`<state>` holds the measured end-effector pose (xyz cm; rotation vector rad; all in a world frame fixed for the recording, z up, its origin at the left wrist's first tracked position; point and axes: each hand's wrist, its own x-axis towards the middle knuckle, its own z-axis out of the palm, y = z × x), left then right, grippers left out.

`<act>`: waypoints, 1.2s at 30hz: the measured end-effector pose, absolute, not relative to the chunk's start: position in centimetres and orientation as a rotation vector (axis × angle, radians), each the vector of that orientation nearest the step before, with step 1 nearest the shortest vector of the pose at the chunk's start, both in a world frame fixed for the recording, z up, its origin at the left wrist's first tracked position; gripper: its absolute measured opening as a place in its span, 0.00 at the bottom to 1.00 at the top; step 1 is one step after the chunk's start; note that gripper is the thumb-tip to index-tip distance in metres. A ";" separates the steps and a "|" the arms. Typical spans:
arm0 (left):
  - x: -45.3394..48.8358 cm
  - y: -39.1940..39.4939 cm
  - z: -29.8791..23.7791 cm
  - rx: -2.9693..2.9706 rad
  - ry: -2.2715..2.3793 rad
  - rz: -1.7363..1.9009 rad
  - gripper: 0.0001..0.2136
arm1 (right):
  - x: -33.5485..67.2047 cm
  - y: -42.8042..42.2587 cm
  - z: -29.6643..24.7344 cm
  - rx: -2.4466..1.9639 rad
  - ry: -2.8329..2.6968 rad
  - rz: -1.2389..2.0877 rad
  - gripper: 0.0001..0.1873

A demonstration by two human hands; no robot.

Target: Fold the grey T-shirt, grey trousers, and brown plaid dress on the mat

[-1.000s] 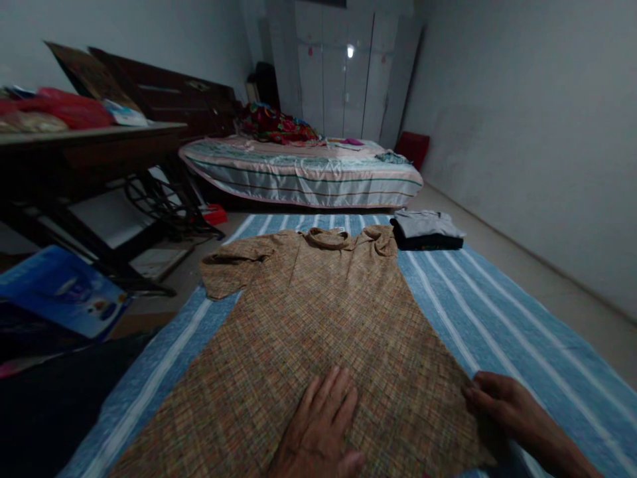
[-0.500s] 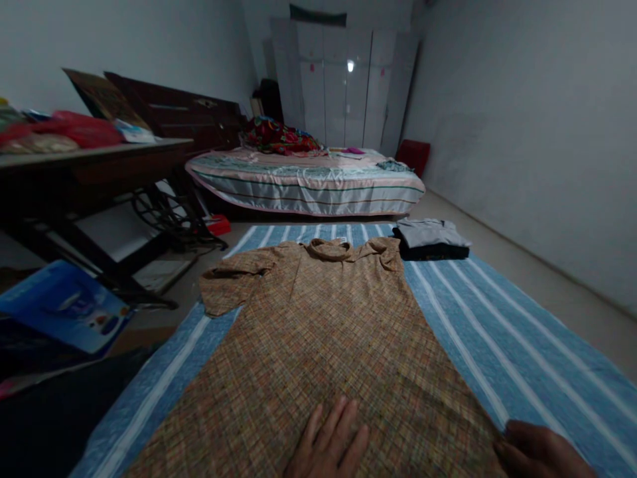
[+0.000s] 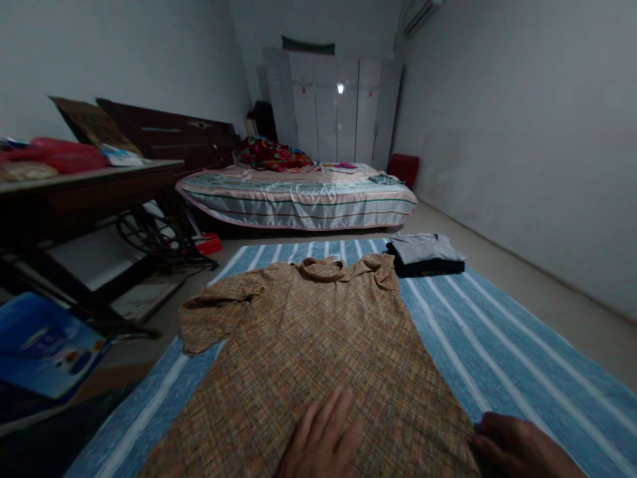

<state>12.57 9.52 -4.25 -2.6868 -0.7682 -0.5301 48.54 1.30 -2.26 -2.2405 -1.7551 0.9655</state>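
Note:
A brown checked short-sleeved shirt (image 3: 323, 345) lies spread out with its collar at the far end. Its left-side sleeve is stretched outward, while the other sleeve is bunched near the shoulder. My left hand (image 3: 326, 435) rests flat on the lower middle of the cloth, fingers extended. At the garment's right edge, my right hand (image 3: 520, 445) has its fingers curled closed on the fabric. Beneath the shirt is a blue sheet with white stripes (image 3: 502, 325). The shirt's near end runs out of view.
Folded grey and black clothes (image 3: 425, 249) sit at the sheet's far right corner. A bed (image 3: 298, 202) stands beyond, with a wardrobe (image 3: 326, 113) behind. On the left are a sewing-machine table (image 3: 99, 176) and a blue box (image 3: 44, 345). A wall borders the right.
The view has tilted upward a little, so the room sits lower in the picture. My left hand stays flat on the shirt, and my right hand remains closed at its edge.

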 end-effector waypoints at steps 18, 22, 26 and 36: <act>25.2 35.2 1.5 -2.792 -1.616 -0.214 0.13 | 48.0 24.9 -0.1 -2.110 -1.437 0.695 0.11; 25.0 37.0 -0.5 -2.779 -1.554 -0.300 0.11 | 48.7 28.9 -1.3 -2.163 -1.373 0.687 0.09; 24.6 37.6 -3.8 -2.700 -1.365 -0.536 0.12 | 48.7 32.0 -2.8 -2.221 -1.326 0.657 0.14; 24.6 37.3 -4.1 -2.655 -1.334 -0.602 0.08 | 46.0 33.9 -1.7 -2.347 -1.668 0.047 0.13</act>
